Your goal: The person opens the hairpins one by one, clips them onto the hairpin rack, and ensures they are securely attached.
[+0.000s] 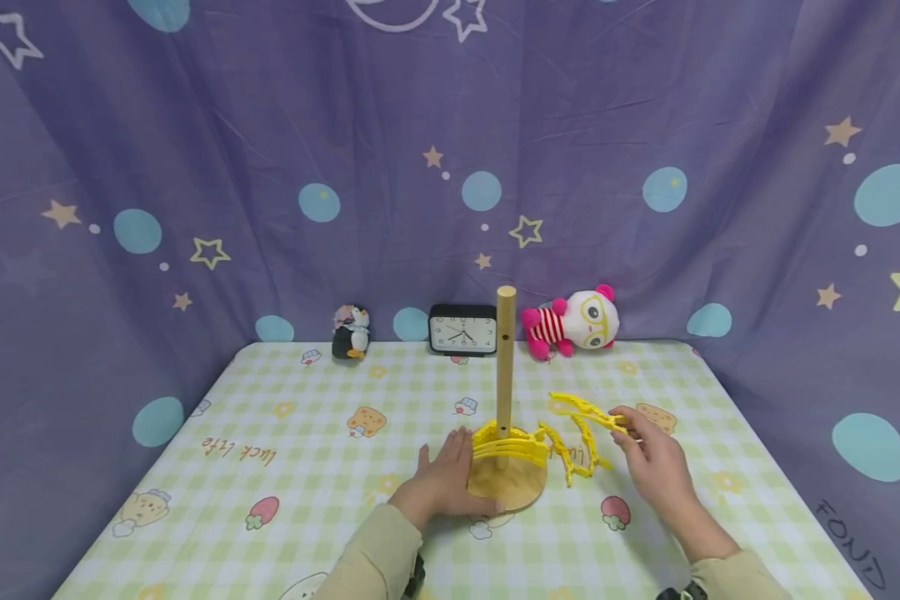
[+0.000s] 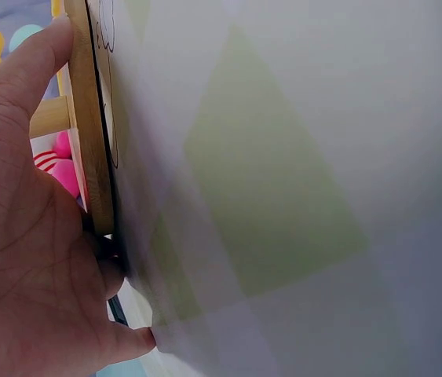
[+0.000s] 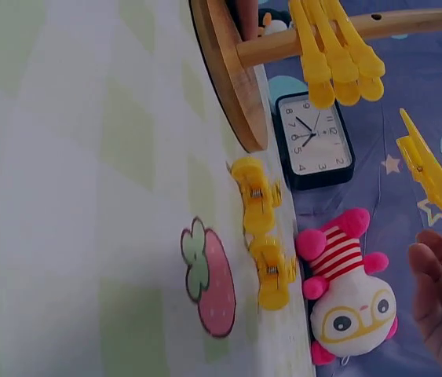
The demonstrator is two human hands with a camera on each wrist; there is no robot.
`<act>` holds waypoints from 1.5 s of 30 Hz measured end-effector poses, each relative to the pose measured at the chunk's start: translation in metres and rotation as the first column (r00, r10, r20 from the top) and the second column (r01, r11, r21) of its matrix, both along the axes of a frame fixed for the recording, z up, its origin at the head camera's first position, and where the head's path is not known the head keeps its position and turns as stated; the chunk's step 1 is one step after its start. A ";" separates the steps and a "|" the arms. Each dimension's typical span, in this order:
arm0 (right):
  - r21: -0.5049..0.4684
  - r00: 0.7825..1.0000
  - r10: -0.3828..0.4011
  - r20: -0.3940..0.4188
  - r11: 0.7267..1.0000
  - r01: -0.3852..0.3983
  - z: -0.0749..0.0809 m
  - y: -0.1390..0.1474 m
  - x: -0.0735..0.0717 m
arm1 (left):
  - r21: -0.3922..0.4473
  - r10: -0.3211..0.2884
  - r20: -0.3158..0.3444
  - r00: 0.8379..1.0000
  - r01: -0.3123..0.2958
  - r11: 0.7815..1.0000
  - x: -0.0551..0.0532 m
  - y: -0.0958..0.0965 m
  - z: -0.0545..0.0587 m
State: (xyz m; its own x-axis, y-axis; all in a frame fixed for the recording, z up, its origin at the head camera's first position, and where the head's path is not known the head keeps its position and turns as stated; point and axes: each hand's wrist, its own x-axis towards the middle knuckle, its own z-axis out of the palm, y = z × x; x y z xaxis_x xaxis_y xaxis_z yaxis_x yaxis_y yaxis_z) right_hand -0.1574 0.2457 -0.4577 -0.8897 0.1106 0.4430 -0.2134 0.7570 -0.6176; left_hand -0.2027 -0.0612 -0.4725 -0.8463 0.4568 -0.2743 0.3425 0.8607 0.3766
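Observation:
A round wooden base (image 1: 510,493) with an upright wooden post (image 1: 505,367) stands on the table. My left hand (image 1: 444,477) holds the base's left edge, the thumb along its front; in the left wrist view the thumb (image 2: 28,67) lies on the wooden rim. Three yellow hair clips (image 3: 338,59) hang together around the post, low above the base. To the right of the stand, my right hand (image 1: 656,454) pinches another yellow clip (image 1: 585,408) by one end, raised off the table. Two more yellow clips (image 3: 258,196) with metal springs lie beside the base.
Along the back of the table stand a penguin figure (image 1: 351,333), a black alarm clock (image 1: 462,331) and a pink-and-white plush toy (image 1: 573,321). A checked cloth (image 1: 307,500) covers the table. Behind it hangs a purple curtain (image 1: 390,125).

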 end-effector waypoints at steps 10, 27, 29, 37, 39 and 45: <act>-0.032 0.994 0.098 0.038 0.995 -0.097 0.007 -0.026 -0.007 | -0.002 -0.003 0.002 1.000 0.003 1.000 -0.002 0.001 -0.001; -0.067 0.966 0.245 0.079 0.968 -0.240 0.007 -0.069 -0.020 | -0.006 0.006 0.016 1.000 -0.006 1.000 -0.004 0.003 -0.007; -0.085 0.960 0.255 0.115 0.965 -0.247 0.007 -0.069 -0.021 | -0.003 0.009 0.018 1.000 -0.009 1.000 -0.004 0.003 -0.008; -0.134 0.922 0.320 0.217 0.945 -0.297 0.010 -0.069 -0.023 | 0.000 0.010 0.020 1.000 -0.010 1.000 -0.002 0.003 -0.004; -0.148 0.914 0.330 0.236 0.942 -0.302 0.011 -0.068 -0.022 | 0.002 0.008 0.015 1.000 -0.008 1.000 -0.002 0.003 -0.002; -0.215 0.879 0.389 0.276 0.916 -0.338 0.011 -0.064 -0.022 | 0.001 0.007 0.007 1.000 -0.007 1.000 -0.001 0.002 0.000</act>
